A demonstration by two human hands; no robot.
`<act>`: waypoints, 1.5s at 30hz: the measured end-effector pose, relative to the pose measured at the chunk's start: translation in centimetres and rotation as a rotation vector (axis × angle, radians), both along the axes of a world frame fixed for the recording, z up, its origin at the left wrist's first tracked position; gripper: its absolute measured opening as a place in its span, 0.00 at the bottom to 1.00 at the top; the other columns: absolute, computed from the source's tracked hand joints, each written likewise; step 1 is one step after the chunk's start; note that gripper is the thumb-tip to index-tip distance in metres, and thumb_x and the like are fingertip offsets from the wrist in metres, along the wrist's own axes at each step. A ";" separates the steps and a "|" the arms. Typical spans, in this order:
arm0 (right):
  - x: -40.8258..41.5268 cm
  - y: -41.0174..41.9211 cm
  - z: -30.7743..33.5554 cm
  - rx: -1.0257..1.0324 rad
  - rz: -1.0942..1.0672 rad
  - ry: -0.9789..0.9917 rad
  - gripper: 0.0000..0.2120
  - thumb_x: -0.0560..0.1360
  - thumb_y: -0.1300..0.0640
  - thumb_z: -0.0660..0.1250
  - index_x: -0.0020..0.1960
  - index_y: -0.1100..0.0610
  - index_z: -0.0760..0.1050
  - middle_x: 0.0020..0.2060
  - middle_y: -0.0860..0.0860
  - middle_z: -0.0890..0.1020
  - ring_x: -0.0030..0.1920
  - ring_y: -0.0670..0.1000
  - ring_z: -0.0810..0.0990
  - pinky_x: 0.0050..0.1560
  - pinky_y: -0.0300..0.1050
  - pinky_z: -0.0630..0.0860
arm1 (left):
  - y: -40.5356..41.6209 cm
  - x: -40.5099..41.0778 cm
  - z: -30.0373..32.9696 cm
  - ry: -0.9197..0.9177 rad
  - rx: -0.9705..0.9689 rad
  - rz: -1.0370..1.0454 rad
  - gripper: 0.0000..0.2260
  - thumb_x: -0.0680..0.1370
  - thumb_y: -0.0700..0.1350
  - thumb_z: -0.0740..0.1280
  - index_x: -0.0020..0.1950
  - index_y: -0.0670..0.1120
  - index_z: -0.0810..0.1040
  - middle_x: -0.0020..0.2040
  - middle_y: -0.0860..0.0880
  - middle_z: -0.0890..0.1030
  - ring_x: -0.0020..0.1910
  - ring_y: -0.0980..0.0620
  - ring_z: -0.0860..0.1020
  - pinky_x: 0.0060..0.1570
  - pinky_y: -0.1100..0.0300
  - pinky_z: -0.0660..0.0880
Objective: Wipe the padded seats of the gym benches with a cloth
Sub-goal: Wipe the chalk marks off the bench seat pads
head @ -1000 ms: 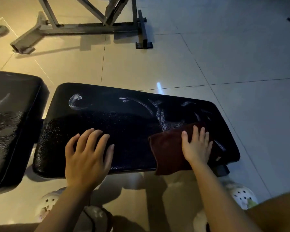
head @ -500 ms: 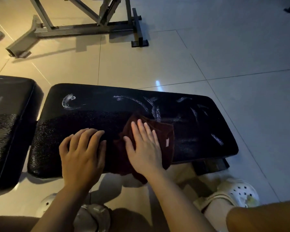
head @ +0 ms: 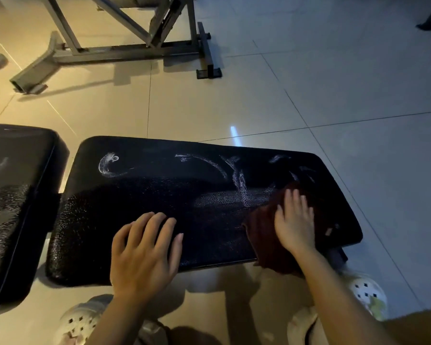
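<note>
The right hand (head: pixel 295 224) lies flat, fingers straight and spread, pressing the dark red cloth (head: pixel 264 235) onto the padded seat (head: pixel 159 195) of the bench near its right end. The cloth sits under the palm and spills left of it and over the near edge of the bench, where a fold hangs down. The left hand (head: pixel 144 252) rests open, fingers relaxed, on the near edge of the same seat, toward the middle, well apart from the cloth and holding nothing.

As a judgement, this seat is partly wiped: the near half looks wet and glossy, while pale streaks (head: pixel 209 165) and a curled smear (head: pixel 107 165) mark the far half, toward the far edge and far-left corner. That strip looks left to do. A second black pad (head: pixel 15 195) lies just beside the left end, also showing marks, so it likely needs attention too.
</note>
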State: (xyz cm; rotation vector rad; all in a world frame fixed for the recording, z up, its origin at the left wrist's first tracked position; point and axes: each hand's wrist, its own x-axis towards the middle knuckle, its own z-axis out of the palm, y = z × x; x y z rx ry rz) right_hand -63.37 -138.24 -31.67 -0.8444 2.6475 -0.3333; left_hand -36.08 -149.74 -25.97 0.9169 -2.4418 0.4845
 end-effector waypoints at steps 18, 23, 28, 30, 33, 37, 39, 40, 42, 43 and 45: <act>3.5 -2.3 1.3 -0.076 0.040 -0.023 0.30 0.82 0.39 0.44 0.80 0.50 0.44 0.79 0.49 0.45 0.79 0.48 0.42 0.77 0.47 0.38 | 0.2 -0.1 0.1 -0.011 0.078 0.072 0.15 0.79 0.51 0.60 0.57 0.45 0.81 0.58 0.45 0.80 0.62 0.43 0.75 0.66 0.44 0.61; 1.7 -1.1 1.0 -0.028 0.021 -0.030 0.27 0.84 0.45 0.44 0.80 0.53 0.45 0.80 0.50 0.46 0.79 0.50 0.42 0.78 0.49 0.40 | 0.2 -0.2 -0.2 0.009 0.014 0.044 0.14 0.80 0.51 0.60 0.55 0.46 0.82 0.56 0.46 0.81 0.59 0.45 0.77 0.61 0.48 0.65; 9.1 -1.1 3.1 -0.219 0.392 -0.055 0.32 0.77 0.39 0.35 0.79 0.47 0.44 0.76 0.40 0.43 0.76 0.41 0.35 0.73 0.40 0.31 | 0.3 -0.4 -0.1 0.022 0.051 0.057 0.14 0.80 0.51 0.61 0.55 0.45 0.82 0.57 0.46 0.81 0.60 0.45 0.77 0.61 0.48 0.65; 11.9 -1.5 4.1 -0.265 0.514 -0.089 0.32 0.76 0.38 0.35 0.78 0.46 0.43 0.75 0.38 0.40 0.74 0.38 0.33 0.71 0.38 0.28 | 0.3 -0.3 -0.1 0.007 0.061 0.060 0.15 0.80 0.51 0.60 0.57 0.45 0.81 0.59 0.46 0.81 0.62 0.45 0.77 0.65 0.47 0.63; 12.3 -2.3 4.4 -0.269 0.511 -0.106 0.31 0.78 0.35 0.39 0.79 0.45 0.44 0.74 0.38 0.40 0.75 0.39 0.34 0.75 0.42 0.32 | 0.3 -0.3 0.1 -0.039 0.095 0.066 0.17 0.80 0.51 0.59 0.61 0.45 0.80 0.63 0.45 0.79 0.66 0.45 0.74 0.68 0.45 0.60; 8.1 -4.0 3.0 -0.162 0.248 -0.083 0.32 0.80 0.34 0.42 0.80 0.47 0.44 0.78 0.44 0.43 0.77 0.45 0.38 0.75 0.45 0.35 | 0.4 -0.4 0.3 -0.039 0.151 0.064 0.17 0.80 0.51 0.59 0.62 0.45 0.80 0.64 0.45 0.79 0.66 0.45 0.74 0.67 0.46 0.63; 6.2 -4.5 2.6 -0.094 0.148 -0.074 0.32 0.80 0.35 0.44 0.80 0.48 0.45 0.79 0.47 0.44 0.78 0.47 0.40 0.76 0.48 0.36 | 0.3 -0.4 0.1 -0.028 0.153 0.049 0.17 0.80 0.51 0.60 0.61 0.45 0.81 0.64 0.45 0.79 0.66 0.45 0.74 0.65 0.47 0.65; 5.9 -4.6 2.4 -0.080 0.128 -0.064 0.32 0.81 0.36 0.44 0.80 0.49 0.45 0.79 0.47 0.44 0.78 0.47 0.40 0.76 0.49 0.37 | 0.3 -0.3 0.1 -0.021 0.149 0.045 0.17 0.80 0.51 0.60 0.61 0.45 0.81 0.63 0.45 0.79 0.66 0.45 0.74 0.64 0.47 0.66; 6.1 -4.5 2.4 -0.083 0.128 -0.036 0.30 0.82 0.39 0.44 0.80 0.50 0.45 0.79 0.48 0.45 0.78 0.48 0.41 0.77 0.48 0.37 | 0.2 -0.4 -0.1 -0.010 0.142 0.043 0.17 0.80 0.51 0.59 0.60 0.44 0.81 0.63 0.45 0.79 0.65 0.45 0.75 0.63 0.47 0.67; 6.5 -4.2 2.6 -0.099 0.140 -0.036 0.29 0.83 0.41 0.45 0.80 0.50 0.45 0.79 0.47 0.46 0.78 0.47 0.41 0.77 0.48 0.38 | 0.3 -0.4 -0.1 -0.003 0.139 0.045 0.17 0.80 0.51 0.59 0.60 0.44 0.81 0.63 0.45 0.79 0.65 0.44 0.75 0.63 0.47 0.67; 8.1 -3.3 3.1 -0.156 0.205 -0.060 0.27 0.83 0.43 0.45 0.80 0.49 0.46 0.79 0.45 0.46 0.78 0.45 0.41 0.77 0.46 0.38 | 0.2 -0.5 -0.2 0.005 0.140 0.046 0.17 0.80 0.51 0.58 0.60 0.44 0.81 0.63 0.45 0.80 0.65 0.44 0.75 0.63 0.47 0.67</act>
